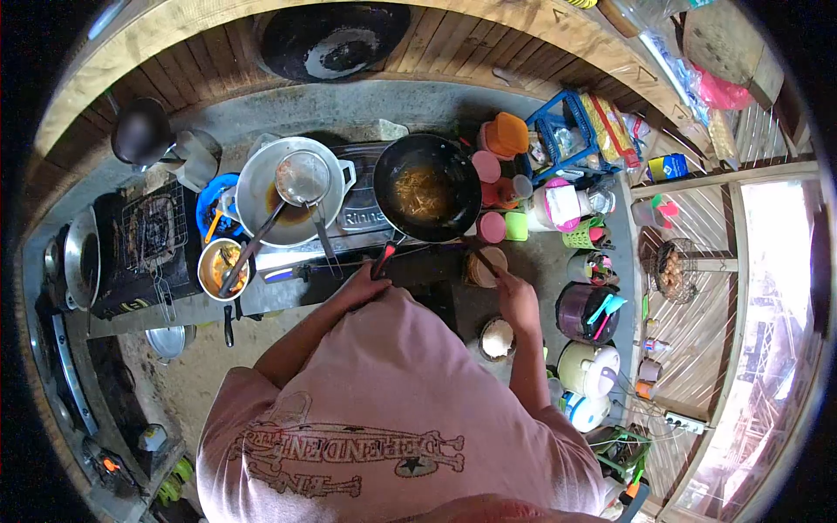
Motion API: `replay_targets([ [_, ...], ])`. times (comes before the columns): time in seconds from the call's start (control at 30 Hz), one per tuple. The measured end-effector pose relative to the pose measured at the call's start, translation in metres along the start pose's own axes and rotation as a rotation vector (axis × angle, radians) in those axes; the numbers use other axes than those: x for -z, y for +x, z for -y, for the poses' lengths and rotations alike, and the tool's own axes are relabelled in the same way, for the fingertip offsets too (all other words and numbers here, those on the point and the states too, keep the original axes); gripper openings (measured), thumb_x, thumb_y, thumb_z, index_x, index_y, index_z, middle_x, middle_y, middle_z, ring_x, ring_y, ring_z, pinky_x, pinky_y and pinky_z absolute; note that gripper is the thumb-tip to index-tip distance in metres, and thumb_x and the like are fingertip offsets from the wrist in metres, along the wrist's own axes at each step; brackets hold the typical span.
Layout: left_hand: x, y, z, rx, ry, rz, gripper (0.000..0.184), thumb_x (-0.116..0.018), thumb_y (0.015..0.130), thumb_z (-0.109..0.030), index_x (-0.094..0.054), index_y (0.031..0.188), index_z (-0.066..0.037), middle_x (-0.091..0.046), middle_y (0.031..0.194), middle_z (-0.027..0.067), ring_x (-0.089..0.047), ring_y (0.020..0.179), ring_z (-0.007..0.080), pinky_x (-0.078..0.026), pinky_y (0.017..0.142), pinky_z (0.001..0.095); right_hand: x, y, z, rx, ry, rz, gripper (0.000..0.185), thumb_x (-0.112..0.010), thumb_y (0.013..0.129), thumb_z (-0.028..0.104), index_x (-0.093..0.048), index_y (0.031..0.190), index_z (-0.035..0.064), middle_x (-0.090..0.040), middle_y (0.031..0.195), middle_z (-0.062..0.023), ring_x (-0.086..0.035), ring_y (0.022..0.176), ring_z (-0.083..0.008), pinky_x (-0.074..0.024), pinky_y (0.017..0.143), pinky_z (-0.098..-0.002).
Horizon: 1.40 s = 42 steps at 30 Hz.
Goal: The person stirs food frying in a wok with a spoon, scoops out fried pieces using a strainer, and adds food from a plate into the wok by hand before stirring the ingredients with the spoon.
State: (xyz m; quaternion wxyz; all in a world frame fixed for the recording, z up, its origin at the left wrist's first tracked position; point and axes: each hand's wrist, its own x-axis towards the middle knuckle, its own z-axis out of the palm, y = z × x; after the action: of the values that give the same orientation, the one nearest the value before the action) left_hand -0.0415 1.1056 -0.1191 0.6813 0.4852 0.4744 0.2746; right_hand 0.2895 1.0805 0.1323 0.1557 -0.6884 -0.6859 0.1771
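Note:
My left hand [364, 286] is closed at the red-and-black handle [384, 259] of a black wok. The wok [425, 187] sits on the right side of the stove, with brown liquid and pale shreds inside. My right hand [515, 301] is wrapped round the end of a dark utensil [485, 261], which points toward the wok's lower right rim; its far end is hard to make out. Left of the wok, a big silver pan [253, 193] holds some brown liquid, with a round strainer [302, 178] over it.
A small pot of food [214, 277] with a ladle stands at the stove's front left, beside a blue bowl [207, 228]. A grill rack [155, 228] lies further left. Lidded containers [492, 227] and a blue basket [558, 144] stand right of the wok. A white bowl [497, 338] is near my right forearm.

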Motion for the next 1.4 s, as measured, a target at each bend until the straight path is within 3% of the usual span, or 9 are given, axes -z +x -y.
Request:
replay_targets([
  [0.43,0.003,-0.004,-0.035,-0.066,0.14,0.082,0.037,-0.074,0.082,-0.026,-0.059,0.106,-0.003,-0.061,0.093,0.007,-0.057,0.089,0.0176,-0.048,0.08,0.0362,-0.051,0.054,-0.027,-0.056,0.184,-0.282,0.03,-0.057,0.094,0.013,-0.067,0.122,0.006,-0.068,0.095,-0.0276,-0.069,0.089,-0.0414,-0.0532,0.076,-0.0422],
  [0.53,0.0,-0.007,-0.039,0.023,0.088,0.131,0.074,-0.075,0.084,-0.022,-0.041,0.147,-0.005,-0.058,0.11,0.005,-0.054,0.101,0.0187,-0.045,0.094,0.0351,-0.051,0.072,-0.028,-0.163,0.066,-0.308,0.029,-0.052,0.098,0.016,-0.069,0.117,0.0022,-0.068,0.096,-0.0283,-0.068,0.092,-0.0415,-0.0526,0.076,-0.043],
  [0.6,-0.006,0.0,-0.02,-0.098,0.09,0.011,0.043,-0.074,0.081,-0.028,-0.058,0.111,-0.001,-0.061,0.096,0.0075,-0.057,0.092,0.0189,-0.047,0.084,0.0372,-0.058,0.089,-0.032,-0.279,0.088,-0.339,0.033,-0.048,0.101,0.022,-0.067,0.115,-0.0007,-0.067,0.099,-0.029,-0.067,0.095,-0.043,-0.0523,0.074,-0.0447],
  [0.73,-0.008,0.013,0.008,-0.167,0.05,-0.028,0.047,-0.075,0.08,-0.03,-0.058,0.113,-0.001,-0.062,0.098,0.0083,-0.058,0.094,0.0199,-0.048,0.085,0.037,-0.115,0.11,-0.113,-0.119,0.021,-0.332,0.036,-0.048,0.102,0.029,-0.067,0.117,0.0029,-0.068,0.081,-0.0215,-0.069,0.08,-0.0349,-0.0508,0.062,-0.0417],
  [0.8,-0.005,0.006,-0.01,-0.081,0.057,0.039,0.049,-0.075,0.08,-0.031,-0.058,0.113,0.001,-0.062,0.097,0.0083,-0.058,0.094,0.0195,-0.048,0.085,0.0373,-0.124,0.103,-0.113,-0.687,0.683,-0.04,0.03,-0.054,0.101,0.031,-0.068,0.1,0.0044,-0.067,0.076,-0.0099,-0.065,0.065,-0.0252,-0.0496,0.061,-0.0393],
  [0.9,-0.004,0.004,-0.008,-0.097,0.042,-0.004,0.047,-0.075,0.08,-0.03,-0.058,0.111,0.001,-0.06,0.092,0.0066,-0.057,0.091,0.0179,-0.048,0.083,0.0369,-0.109,0.079,-0.104,-0.782,1.236,0.229,0.027,-0.054,0.102,0.029,-0.068,0.095,0.0067,-0.06,0.071,-0.0022,-0.056,0.059,-0.0154,-0.0458,0.056,-0.0354],
  [1.03,-0.001,-0.011,-0.04,0.014,0.066,-0.009,0.047,-0.076,0.079,-0.03,-0.057,0.109,0.001,-0.058,0.09,0.006,-0.056,0.088,0.0175,-0.048,0.082,0.036,-0.08,0.055,-0.053,-0.557,0.898,0.091,0.021,-0.057,0.099,0.021,-0.068,0.103,0.004,-0.065,0.076,-0.0068,-0.062,0.064,-0.0243,-0.0492,0.061,-0.0384],
  [1.1,0.0,-0.008,-0.036,-0.03,0.03,0.036,0.046,-0.076,0.079,-0.03,-0.057,0.107,0.002,-0.057,0.09,0.0058,-0.055,0.087,0.0173,-0.048,0.08,0.0355,-0.091,0.045,-0.087,0.196,0.292,-0.246,0.029,-0.058,0.098,0.016,-0.066,0.122,0.0023,-0.065,0.075,-0.0065,-0.065,0.071,-0.0277,-0.0499,0.064,-0.0397],
  [1.4,-0.006,-0.014,-0.038,-0.034,0.026,-0.052,0.038,-0.074,0.084,-0.024,-0.051,0.105,-0.002,-0.057,0.087,0.0051,-0.058,0.075,0.0145,-0.05,0.068,0.0328,-0.033,0.006,-0.014,-0.03,-0.182,-0.073,0.031,-0.059,0.093,0.016,-0.068,0.122,0.0182,-0.068,0.091,-0.0194,-0.066,0.087,-0.0394,-0.0524,0.074,-0.0459],
])
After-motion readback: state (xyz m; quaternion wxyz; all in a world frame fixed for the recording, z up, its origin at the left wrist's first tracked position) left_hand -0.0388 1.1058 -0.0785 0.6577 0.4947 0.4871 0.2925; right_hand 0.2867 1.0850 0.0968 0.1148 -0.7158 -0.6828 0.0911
